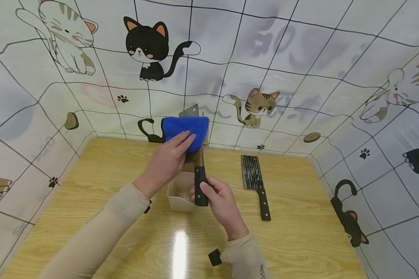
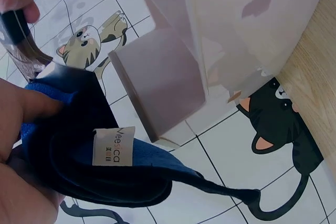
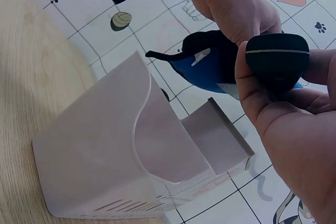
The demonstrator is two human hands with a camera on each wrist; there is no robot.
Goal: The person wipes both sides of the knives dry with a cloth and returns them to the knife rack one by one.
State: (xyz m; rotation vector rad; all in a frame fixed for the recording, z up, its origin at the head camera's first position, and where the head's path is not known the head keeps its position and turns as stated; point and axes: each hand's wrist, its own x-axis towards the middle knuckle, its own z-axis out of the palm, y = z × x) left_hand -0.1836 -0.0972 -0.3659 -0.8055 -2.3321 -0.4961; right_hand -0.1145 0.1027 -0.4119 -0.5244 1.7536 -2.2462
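Observation:
My right hand (image 1: pixel 223 197) grips the black riveted handle of a kitchen knife (image 1: pixel 200 186), its blade pointing away from me. My left hand (image 1: pixel 165 164) holds a blue cloth (image 1: pixel 186 128) folded about the blade, pinching it between thumb and fingers. A grey blade corner with a small hole shows beyond the cloth; most of the blade is hidden. In the left wrist view the cloth (image 2: pixel 126 177) bears a white label and hangs in a fold. Below both hands stands a pale plastic knife holder (image 3: pixel 100 145) with an open top and slotted side.
A second knife, a cleaver (image 1: pixel 254 182) with a dark patterned blade and black handle, lies flat on the wooden table (image 1: pixel 293 232) to the right. A cat-printed backdrop (image 1: pixel 209 77) rises behind the table and along both sides.

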